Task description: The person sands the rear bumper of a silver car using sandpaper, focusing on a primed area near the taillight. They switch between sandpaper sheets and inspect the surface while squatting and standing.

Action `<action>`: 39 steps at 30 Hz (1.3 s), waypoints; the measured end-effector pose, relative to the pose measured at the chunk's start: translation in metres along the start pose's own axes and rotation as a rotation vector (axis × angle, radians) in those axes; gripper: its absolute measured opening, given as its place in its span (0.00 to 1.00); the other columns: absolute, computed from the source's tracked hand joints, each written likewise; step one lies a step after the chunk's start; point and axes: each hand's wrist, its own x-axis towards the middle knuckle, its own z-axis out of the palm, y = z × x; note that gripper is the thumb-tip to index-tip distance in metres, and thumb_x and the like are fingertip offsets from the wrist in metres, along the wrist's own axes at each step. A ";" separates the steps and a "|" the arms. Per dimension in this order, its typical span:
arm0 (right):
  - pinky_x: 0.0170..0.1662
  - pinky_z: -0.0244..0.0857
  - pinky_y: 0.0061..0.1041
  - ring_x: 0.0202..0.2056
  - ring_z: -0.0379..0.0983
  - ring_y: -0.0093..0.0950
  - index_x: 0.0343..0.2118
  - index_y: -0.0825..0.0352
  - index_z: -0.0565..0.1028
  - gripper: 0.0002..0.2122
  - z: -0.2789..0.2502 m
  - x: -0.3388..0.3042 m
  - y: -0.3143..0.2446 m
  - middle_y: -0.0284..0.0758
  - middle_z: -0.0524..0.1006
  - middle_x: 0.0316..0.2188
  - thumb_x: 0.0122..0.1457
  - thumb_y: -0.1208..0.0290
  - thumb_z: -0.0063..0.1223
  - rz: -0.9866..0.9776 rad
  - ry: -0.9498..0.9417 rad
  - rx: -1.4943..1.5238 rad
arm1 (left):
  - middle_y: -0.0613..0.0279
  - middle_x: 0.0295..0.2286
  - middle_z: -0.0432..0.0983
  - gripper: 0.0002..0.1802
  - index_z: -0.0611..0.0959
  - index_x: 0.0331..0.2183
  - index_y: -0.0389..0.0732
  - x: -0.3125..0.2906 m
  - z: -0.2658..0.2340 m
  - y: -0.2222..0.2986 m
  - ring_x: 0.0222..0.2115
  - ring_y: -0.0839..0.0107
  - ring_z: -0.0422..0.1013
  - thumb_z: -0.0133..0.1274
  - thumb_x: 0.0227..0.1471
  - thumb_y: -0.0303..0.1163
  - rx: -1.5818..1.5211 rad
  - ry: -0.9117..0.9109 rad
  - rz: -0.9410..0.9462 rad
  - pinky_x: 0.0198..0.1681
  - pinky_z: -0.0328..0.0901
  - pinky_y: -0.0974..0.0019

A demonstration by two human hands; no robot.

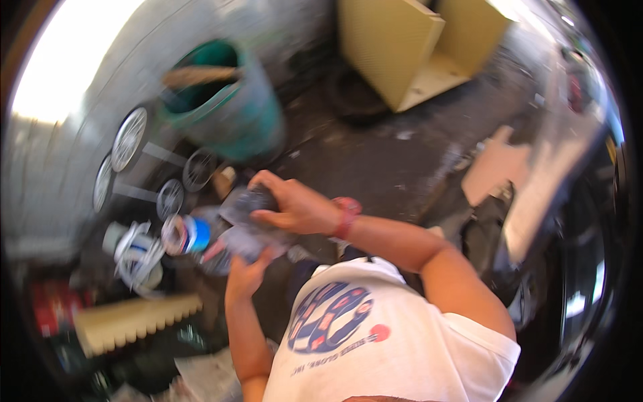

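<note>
My right hand (pixel 299 205), with a red band at the wrist, curls its thumb and fingers around a dark grey piece (pixel 257 199). Blur hides its exact kind. Just below and to the left, my left hand (pixel 246 276) pinches a pale greyish sheet-like piece (pixel 242 242). The two pieces lie close together, and I cannot tell whether they are joined. Left of my hands stands an uncovered tub (pixel 198 234) with a blue label. A small reddish thing near my left fingertips is too smeared to name.
A green bin (pixel 264 117) with a board across its mouth stands beyond my hands. Spoked wheel covers (pixel 129 139) lean at the wall. Beside the tub is a white coiled strip (pixel 139 258). A cream notched spreader (pixel 137 323) lies lower left; a yellowish open box (pixel 385 50) stands far off.
</note>
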 end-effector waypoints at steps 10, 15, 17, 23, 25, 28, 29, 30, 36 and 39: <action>0.53 0.71 0.38 0.51 0.77 0.30 0.58 0.69 0.70 0.29 0.035 -0.042 0.042 0.41 0.79 0.50 0.67 0.48 0.63 -0.047 -0.223 0.258 | 0.51 0.64 0.67 0.41 0.60 0.70 0.36 0.017 0.003 -0.003 0.62 0.53 0.68 0.58 0.67 0.45 -0.561 0.088 0.029 0.67 0.64 0.47; 0.51 0.72 0.24 0.46 0.78 0.18 0.60 0.64 0.71 0.25 0.034 -0.068 0.046 0.30 0.81 0.50 0.69 0.54 0.63 0.608 0.233 1.201 | 0.50 0.57 0.75 0.30 0.71 0.61 0.32 0.016 0.014 0.008 0.54 0.60 0.74 0.65 0.63 0.29 -0.425 0.364 0.241 0.59 0.69 0.54; 0.49 0.75 0.24 0.42 0.80 0.16 0.59 0.63 0.71 0.23 0.025 -0.068 0.037 0.27 0.83 0.46 0.69 0.55 0.63 0.835 0.211 1.258 | 0.51 0.54 0.78 0.26 0.74 0.58 0.31 0.012 0.019 0.011 0.51 0.61 0.75 0.64 0.64 0.31 -0.114 0.468 0.194 0.57 0.69 0.56; 0.50 0.72 0.25 0.45 0.75 0.18 0.54 0.64 0.70 0.19 -0.013 -0.035 0.026 0.29 0.79 0.44 0.68 0.62 0.64 0.274 0.496 0.625 | 0.50 0.52 0.79 0.24 0.76 0.56 0.28 0.011 0.041 0.023 0.50 0.64 0.74 0.63 0.66 0.32 -0.035 0.270 0.206 0.57 0.67 0.60; 0.54 0.69 0.29 0.48 0.73 0.22 0.53 0.65 0.68 0.19 -0.012 -0.035 0.030 0.34 0.78 0.44 0.68 0.63 0.64 0.199 0.546 0.179 | 0.49 0.53 0.78 0.26 0.75 0.56 0.28 0.011 0.048 0.030 0.52 0.63 0.74 0.63 0.65 0.34 -0.101 0.242 0.218 0.59 0.66 0.60; 0.58 0.67 0.33 0.52 0.70 0.23 0.52 0.66 0.68 0.19 -0.002 -0.044 0.040 0.38 0.77 0.45 0.66 0.65 0.64 0.235 0.034 0.178 | 0.46 0.54 0.77 0.30 0.74 0.57 0.28 0.009 0.052 0.040 0.53 0.61 0.73 0.65 0.65 0.38 0.362 0.249 0.051 0.60 0.66 0.60; 0.57 0.67 0.33 0.51 0.70 0.23 0.52 0.66 0.68 0.19 -0.001 -0.043 0.043 0.37 0.77 0.45 0.66 0.65 0.65 0.195 0.265 0.155 | 0.45 0.53 0.77 0.33 0.73 0.57 0.26 0.007 0.054 0.041 0.52 0.59 0.73 0.66 0.64 0.42 0.276 0.242 0.101 0.60 0.66 0.58; 0.56 0.68 0.33 0.51 0.71 0.23 0.52 0.66 0.68 0.19 0.001 -0.043 0.045 0.36 0.77 0.46 0.66 0.66 0.65 0.194 0.451 0.118 | 0.44 0.52 0.77 0.34 0.72 0.57 0.26 0.006 0.054 0.042 0.52 0.59 0.73 0.66 0.64 0.42 0.244 0.317 0.095 0.60 0.66 0.58; 0.50 0.71 0.34 0.45 0.77 0.28 0.54 0.66 0.68 0.21 0.020 -0.037 0.028 0.39 0.79 0.41 0.65 0.66 0.65 0.198 0.338 0.198 | 0.44 0.54 0.75 0.34 0.71 0.57 0.24 0.002 0.045 0.028 0.53 0.60 0.72 0.66 0.64 0.39 0.203 0.387 0.057 0.60 0.65 0.58; 0.48 0.71 0.40 0.45 0.81 0.36 0.55 0.66 0.67 0.23 0.023 -0.042 0.012 0.46 0.82 0.39 0.62 0.67 0.66 0.142 0.109 0.091 | 0.47 0.57 0.73 0.35 0.70 0.59 0.27 -0.005 0.029 0.020 0.56 0.61 0.70 0.66 0.64 0.40 0.209 0.098 -0.023 0.62 0.63 0.58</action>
